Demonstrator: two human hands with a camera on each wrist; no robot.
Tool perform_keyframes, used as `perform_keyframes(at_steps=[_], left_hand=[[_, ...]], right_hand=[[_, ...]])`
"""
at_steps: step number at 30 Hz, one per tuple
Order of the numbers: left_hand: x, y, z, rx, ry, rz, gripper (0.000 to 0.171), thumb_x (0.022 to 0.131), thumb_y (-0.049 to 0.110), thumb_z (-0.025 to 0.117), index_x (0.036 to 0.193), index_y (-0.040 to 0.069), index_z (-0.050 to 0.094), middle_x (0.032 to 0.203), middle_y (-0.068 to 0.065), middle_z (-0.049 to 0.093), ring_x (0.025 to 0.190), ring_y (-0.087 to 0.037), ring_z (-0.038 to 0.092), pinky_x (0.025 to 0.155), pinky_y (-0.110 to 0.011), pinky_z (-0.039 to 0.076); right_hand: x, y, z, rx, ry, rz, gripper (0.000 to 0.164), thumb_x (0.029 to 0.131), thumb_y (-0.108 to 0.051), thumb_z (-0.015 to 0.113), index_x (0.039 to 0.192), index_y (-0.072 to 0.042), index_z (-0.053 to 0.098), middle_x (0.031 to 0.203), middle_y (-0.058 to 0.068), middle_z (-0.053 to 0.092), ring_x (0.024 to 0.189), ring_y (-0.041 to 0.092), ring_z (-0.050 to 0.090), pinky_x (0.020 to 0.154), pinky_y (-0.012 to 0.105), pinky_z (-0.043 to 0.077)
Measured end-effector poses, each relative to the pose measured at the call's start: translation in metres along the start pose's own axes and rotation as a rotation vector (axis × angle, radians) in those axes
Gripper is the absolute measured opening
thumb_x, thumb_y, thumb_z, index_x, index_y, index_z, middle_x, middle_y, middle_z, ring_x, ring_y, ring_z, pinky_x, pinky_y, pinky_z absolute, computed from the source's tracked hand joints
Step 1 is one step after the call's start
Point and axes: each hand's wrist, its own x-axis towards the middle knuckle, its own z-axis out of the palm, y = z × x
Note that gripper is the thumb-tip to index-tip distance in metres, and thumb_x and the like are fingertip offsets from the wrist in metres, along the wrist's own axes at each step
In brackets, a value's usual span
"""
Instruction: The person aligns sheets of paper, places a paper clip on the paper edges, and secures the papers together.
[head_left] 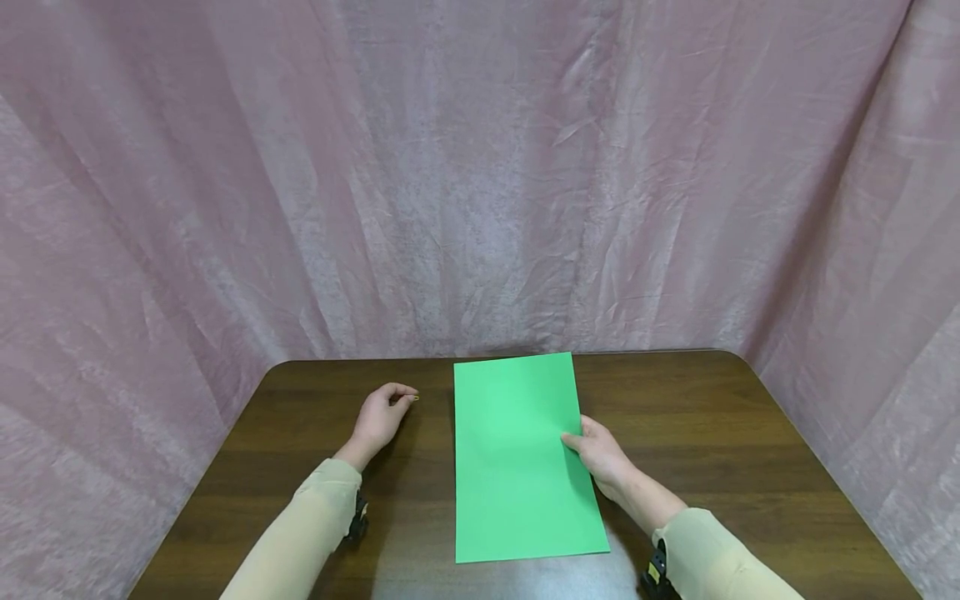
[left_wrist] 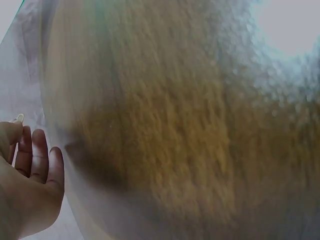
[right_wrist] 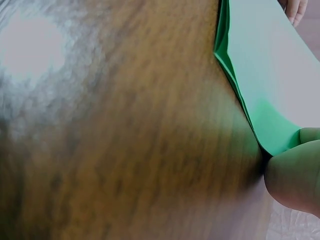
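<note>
Pinching on both sides: right hand (head_left: 602, 454) holds right edge of layered green paper (head_left: 513, 475), thumb on top; left hand (head_left: 377, 419) pinches small yellowish loop (head_left: 417, 398). Paper over middle of brown table (head_left: 712, 442); layers parted along edge, contents between cannot be told.

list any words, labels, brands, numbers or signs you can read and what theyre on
No readable text in any view.
Green paper: no print on the face in view.
Dark device at the right sleeve: yellow patch, too small to read.
</note>
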Motion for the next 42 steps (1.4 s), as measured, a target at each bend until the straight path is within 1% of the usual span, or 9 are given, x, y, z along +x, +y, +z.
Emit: perform_keyframes(at_steps=[4, 6, 12, 16, 22, 25, 31, 36, 42], left_hand=[[-0.002, 0.004, -0.003, -0.095, -0.011, -0.034, 0.023, 0.104, 0.016, 0.063, 0.122, 0.004, 0.072, 0.119, -0.011, 0.069, 0.108, -0.028, 0.063, 0.089, -0.045, 0.053], [-0.002, 0.005, -0.005, -0.148, -0.016, -0.069, 0.025, 0.104, 0.016, 0.063, 0.125, 0.004, 0.072, 0.122, -0.011, 0.068, 0.110, -0.029, 0.062, 0.089, -0.044, 0.053], [0.000, 0.009, -0.007, -0.280, -0.012, -0.148, 0.028, 0.105, 0.014, 0.061, 0.130, 0.004, 0.070, 0.133, -0.013, 0.064, 0.121, -0.030, 0.059, 0.100, -0.048, 0.051], [0.001, 0.011, -0.008, -0.325, 0.020, -0.173, 0.028, 0.103, 0.012, 0.065, 0.129, 0.004, 0.070, 0.128, -0.014, 0.066, 0.118, -0.029, 0.061, 0.100, -0.046, 0.051], [0.001, 0.013, -0.009, -0.410, 0.054, -0.192, 0.033, 0.101, 0.007, 0.065, 0.133, -0.001, 0.066, 0.124, -0.020, 0.069, 0.118, -0.032, 0.064, 0.100, -0.044, 0.051], [0.000, 0.013, -0.010, -0.437, 0.045, -0.202, 0.035, 0.102, 0.007, 0.064, 0.136, -0.002, 0.063, 0.127, -0.021, 0.068, 0.120, -0.034, 0.062, 0.102, -0.048, 0.050], [0.000, 0.014, -0.010, -0.475, 0.045, -0.232, 0.035, 0.101, 0.007, 0.065, 0.135, 0.000, 0.064, 0.125, -0.019, 0.069, 0.118, -0.031, 0.063, 0.104, -0.049, 0.049], [0.000, 0.018, -0.009, -0.508, 0.034, -0.227, 0.036, 0.101, 0.008, 0.065, 0.136, -0.002, 0.062, 0.122, -0.019, 0.069, 0.122, -0.037, 0.060, 0.103, -0.050, 0.050], [0.001, 0.022, -0.008, -0.523, 0.022, -0.213, 0.035, 0.100, 0.009, 0.066, 0.134, -0.001, 0.064, 0.123, -0.019, 0.070, 0.120, -0.040, 0.059, 0.100, -0.051, 0.051]], right_hand=[[0.000, 0.000, 0.000, 0.002, 0.009, 0.006, 0.046, 0.109, -0.010, 0.048, 0.152, 0.002, 0.042, 0.125, 0.018, 0.064, 0.095, 0.025, 0.067, 0.079, 0.041, 0.056], [0.001, 0.000, 0.000, 0.010, 0.012, 0.009, 0.045, 0.108, -0.010, 0.048, 0.151, 0.003, 0.042, 0.123, 0.018, 0.066, 0.094, 0.024, 0.067, 0.078, 0.040, 0.056], [0.001, -0.001, 0.000, 0.026, 0.024, 0.017, 0.044, 0.108, -0.009, 0.048, 0.150, 0.004, 0.044, 0.118, 0.017, 0.068, 0.092, 0.024, 0.068, 0.077, 0.039, 0.056], [0.000, -0.002, -0.001, 0.025, 0.020, 0.017, 0.044, 0.108, -0.009, 0.048, 0.150, 0.004, 0.043, 0.121, 0.017, 0.067, 0.094, 0.024, 0.068, 0.079, 0.039, 0.056], [-0.001, -0.002, -0.002, 0.024, 0.002, 0.010, 0.046, 0.109, -0.010, 0.048, 0.152, 0.003, 0.040, 0.127, 0.019, 0.064, 0.097, 0.025, 0.067, 0.081, 0.041, 0.056], [-0.001, -0.001, -0.002, 0.022, -0.002, 0.004, 0.046, 0.109, -0.011, 0.047, 0.152, 0.004, 0.040, 0.128, 0.020, 0.063, 0.098, 0.026, 0.067, 0.081, 0.041, 0.056], [0.000, -0.001, -0.001, 0.019, 0.004, 0.003, 0.046, 0.109, -0.011, 0.048, 0.152, 0.004, 0.040, 0.127, 0.019, 0.064, 0.096, 0.025, 0.067, 0.080, 0.041, 0.056], [0.001, -0.003, -0.001, 0.019, 0.007, 0.012, 0.045, 0.109, -0.010, 0.047, 0.152, 0.002, 0.041, 0.127, 0.019, 0.064, 0.097, 0.025, 0.067, 0.080, 0.040, 0.056], [0.001, -0.005, -0.002, 0.028, 0.013, 0.003, 0.042, 0.109, -0.009, 0.047, 0.149, 0.004, 0.043, 0.125, 0.020, 0.063, 0.098, 0.026, 0.066, 0.080, 0.040, 0.055]])
